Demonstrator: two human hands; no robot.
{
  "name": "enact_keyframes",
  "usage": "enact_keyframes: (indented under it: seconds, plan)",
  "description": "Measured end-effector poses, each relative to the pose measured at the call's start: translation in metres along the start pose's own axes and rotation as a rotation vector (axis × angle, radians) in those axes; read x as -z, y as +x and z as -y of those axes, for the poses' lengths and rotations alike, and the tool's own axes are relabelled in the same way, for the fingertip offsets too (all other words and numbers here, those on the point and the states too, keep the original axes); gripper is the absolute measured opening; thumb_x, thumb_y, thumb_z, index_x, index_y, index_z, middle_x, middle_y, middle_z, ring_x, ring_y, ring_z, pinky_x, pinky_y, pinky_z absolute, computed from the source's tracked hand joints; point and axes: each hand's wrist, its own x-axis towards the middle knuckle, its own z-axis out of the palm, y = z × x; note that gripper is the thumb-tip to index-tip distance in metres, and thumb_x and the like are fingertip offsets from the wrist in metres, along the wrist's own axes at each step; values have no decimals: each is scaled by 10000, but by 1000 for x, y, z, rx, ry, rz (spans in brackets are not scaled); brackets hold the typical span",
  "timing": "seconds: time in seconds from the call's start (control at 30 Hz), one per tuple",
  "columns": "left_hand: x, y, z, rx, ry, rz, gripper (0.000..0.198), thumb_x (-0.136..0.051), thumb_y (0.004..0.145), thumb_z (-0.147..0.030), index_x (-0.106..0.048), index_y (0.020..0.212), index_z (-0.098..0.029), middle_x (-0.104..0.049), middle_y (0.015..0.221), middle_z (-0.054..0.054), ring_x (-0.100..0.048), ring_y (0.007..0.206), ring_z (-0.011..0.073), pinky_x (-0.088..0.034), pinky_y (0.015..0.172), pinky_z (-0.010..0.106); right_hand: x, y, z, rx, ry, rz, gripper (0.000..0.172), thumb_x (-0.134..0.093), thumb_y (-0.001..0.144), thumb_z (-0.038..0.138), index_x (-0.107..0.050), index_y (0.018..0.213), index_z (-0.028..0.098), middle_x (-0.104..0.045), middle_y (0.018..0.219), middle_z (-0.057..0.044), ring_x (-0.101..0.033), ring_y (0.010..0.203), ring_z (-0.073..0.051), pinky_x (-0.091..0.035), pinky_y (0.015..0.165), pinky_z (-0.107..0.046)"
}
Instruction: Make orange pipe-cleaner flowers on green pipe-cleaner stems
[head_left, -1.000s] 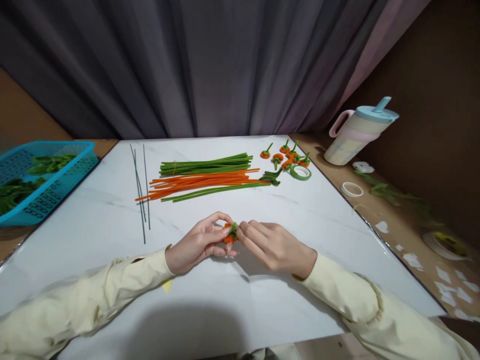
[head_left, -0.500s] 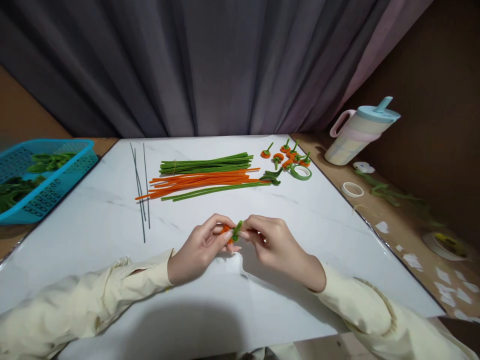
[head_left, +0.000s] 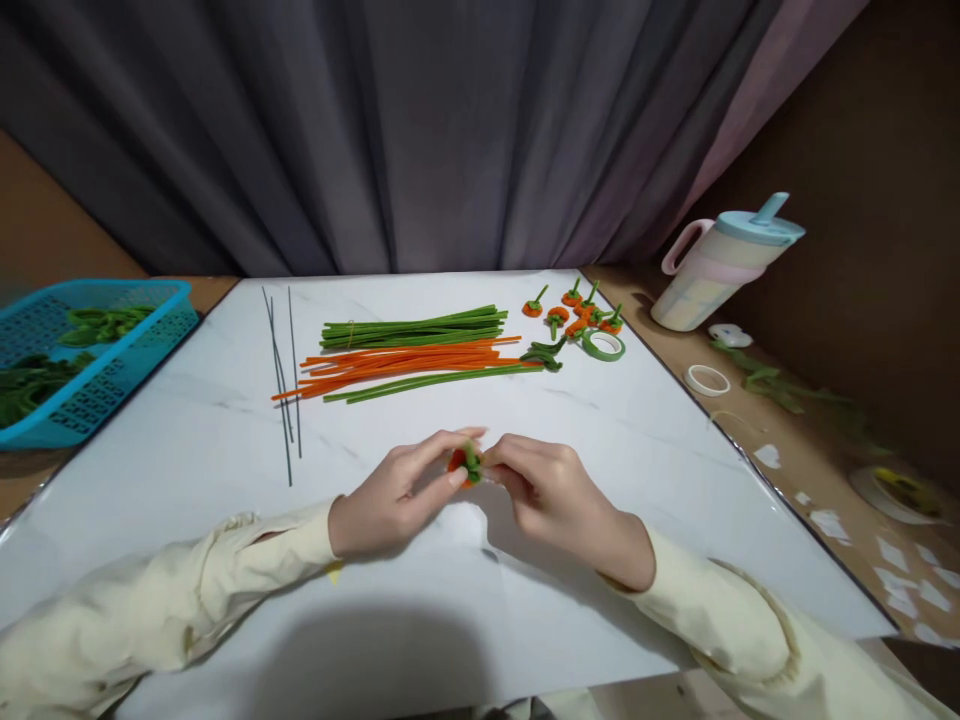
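Observation:
My left hand (head_left: 397, 495) and my right hand (head_left: 551, 490) meet over the middle of the white marble-look board (head_left: 637, 470). Both pinch a small orange pipe-cleaner coil with a green stem (head_left: 466, 463) between their fingertips. Farther back lie a bundle of green pipe cleaners (head_left: 412, 328), a bundle of orange ones (head_left: 397, 364) and a few thin dark wires (head_left: 283, 380). Several finished orange coils with green stems (head_left: 574, 308) sit at the back right beside a roll of green tape (head_left: 604, 345).
A blue plastic basket (head_left: 112, 365) with green pieces stands at the left. On the brown table (head_left: 825, 470) to the right are a pink and blue lidded jug (head_left: 720, 262), a white ring (head_left: 706, 380), green scraps and bits of white paper. A grey curtain hangs behind.
Both hands have turned the small orange and green piece between their fingertips; the green stem first stuck out, then folded back in. The hands stay in about the same place.

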Motion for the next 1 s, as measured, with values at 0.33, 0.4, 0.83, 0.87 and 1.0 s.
enact_keyframes:
  seconds: [0.33, 0.4, 0.83, 0.87, 1.0]
  plan:
    - [6, -2, 27, -410, 424, -96, 336, -484, 832, -55, -562, 1133, -181, -585, 1235, 123, -554, 1135, 192, -476, 937, 363, -7, -6, -5, 220, -341, 18, 299, -316, 691, -21, -498, 859, 146, -541, 711, -53, -473, 585, -154, -370, 470, -244]
    - [9, -2, 30, -458, 452, -79, 302, -456, 847, -78, -587, 1102, -174, -593, 1219, 130, -558, 1134, 191, -493, 925, 367, -7, -7, -5, 237, -361, 17, 295, -321, 688, -15, -498, 861, 146, -527, 697, -45, -453, 566, -149, -352, 457, -243]
    - [11, -11, 29, -171, 227, 82, 176, -629, 762, -125, -695, 914, -187, -602, 1168, 95, -475, 1186, 292, -339, 1042, 524, -7, 6, 7, -591, 535, 178, 156, -497, 748, 172, -471, 594, 167, -446, 471, 44, -357, 410, -68, -294, 411, -195]
    - [10, -11, 31, -151, 205, 93, 181, -639, 755, -129, -697, 913, -195, -607, 1162, 89, -476, 1185, 295, -337, 1044, 526, -6, 8, 7, -703, 669, 224, 156, -508, 741, 194, -471, 592, 168, -443, 458, 50, -325, 372, -59, -270, 376, -195]
    - [10, -8, 26, -168, 257, 115, 180, -621, 756, -112, -705, 880, -211, -636, 1137, 75, -504, 1171, 293, -362, 1044, 512, -5, 10, 2, -832, 834, 287, 145, -509, 733, 223, -479, 603, 167, -431, 441, 61, -239, 316, -45, -214, 325, -198]
